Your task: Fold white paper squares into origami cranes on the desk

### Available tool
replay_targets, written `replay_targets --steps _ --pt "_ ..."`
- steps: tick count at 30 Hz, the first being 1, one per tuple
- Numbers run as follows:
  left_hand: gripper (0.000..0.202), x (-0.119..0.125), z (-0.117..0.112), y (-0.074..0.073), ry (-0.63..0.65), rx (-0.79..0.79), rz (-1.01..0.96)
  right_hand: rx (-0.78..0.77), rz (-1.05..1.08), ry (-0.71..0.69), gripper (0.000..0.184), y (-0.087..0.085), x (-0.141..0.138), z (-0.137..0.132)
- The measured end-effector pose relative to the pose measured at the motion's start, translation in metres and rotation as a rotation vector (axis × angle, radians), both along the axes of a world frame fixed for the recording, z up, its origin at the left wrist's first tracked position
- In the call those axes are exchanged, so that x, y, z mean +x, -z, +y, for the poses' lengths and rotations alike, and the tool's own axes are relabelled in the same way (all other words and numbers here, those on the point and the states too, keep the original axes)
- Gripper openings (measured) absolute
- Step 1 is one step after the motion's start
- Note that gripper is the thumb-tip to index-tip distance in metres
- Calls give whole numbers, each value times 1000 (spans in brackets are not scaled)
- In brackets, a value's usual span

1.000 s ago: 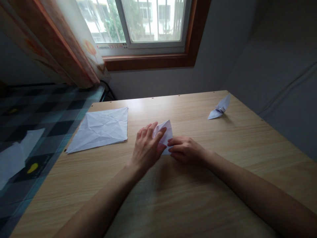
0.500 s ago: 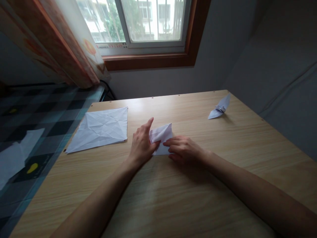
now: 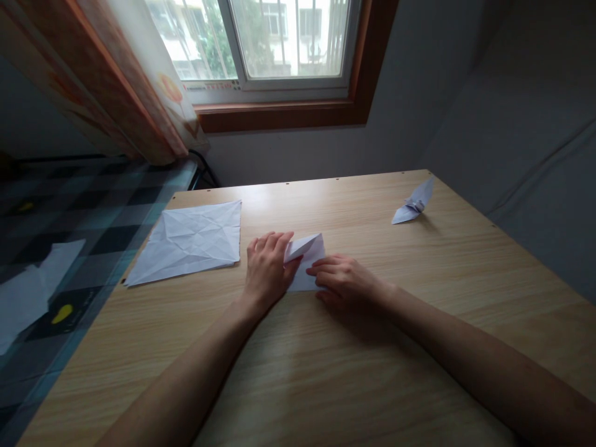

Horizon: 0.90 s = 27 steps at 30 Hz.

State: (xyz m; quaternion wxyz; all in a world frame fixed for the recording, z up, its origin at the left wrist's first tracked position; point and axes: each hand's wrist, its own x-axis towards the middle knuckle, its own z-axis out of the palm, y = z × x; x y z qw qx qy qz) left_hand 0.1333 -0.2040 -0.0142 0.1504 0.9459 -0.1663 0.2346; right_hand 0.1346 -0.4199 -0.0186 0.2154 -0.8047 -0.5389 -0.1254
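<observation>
A small folded white paper (image 3: pixel 307 261) lies on the wooden table (image 3: pixel 326 372) near its middle. My left hand (image 3: pixel 267 268) rests at the paper's left edge, fingers curled over a raised flap and pinching it. My right hand (image 3: pixel 344 282) presses on the paper's right lower part with fingers together, holding it down. Both forearms reach in from the near edge.
A creased, unfolded white square sheet (image 3: pixel 189 242) lies to the left on the table. A finished folded paper figure (image 3: pixel 413 205) sits at the far right. A checked bed cover (image 3: pixel 60 248) with white paper on it lies beyond the table's left edge. A window and curtain are behind.
My left hand has drawn back to the paper's left edge and curled its fingers onto the flap, after lying over the paper and then pointing a finger up. The right hand has barely moved.
</observation>
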Motion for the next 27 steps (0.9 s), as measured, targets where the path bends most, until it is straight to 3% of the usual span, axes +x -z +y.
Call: replay_targets --steps 3,13,18,27 --pt "38 -1 2 -3 55 35 -67 10 -6 10 10 -1 -1 0" --pt "32 2 4 -1 26 10 -108 -18 -21 -51 10 0 -7 8" --pt "24 1 6 -3 95 -45 -205 -26 -34 -36 12 1 -8 9" --pt "17 3 15 -2 63 -68 -269 -34 -50 28 12 1 -14 11"
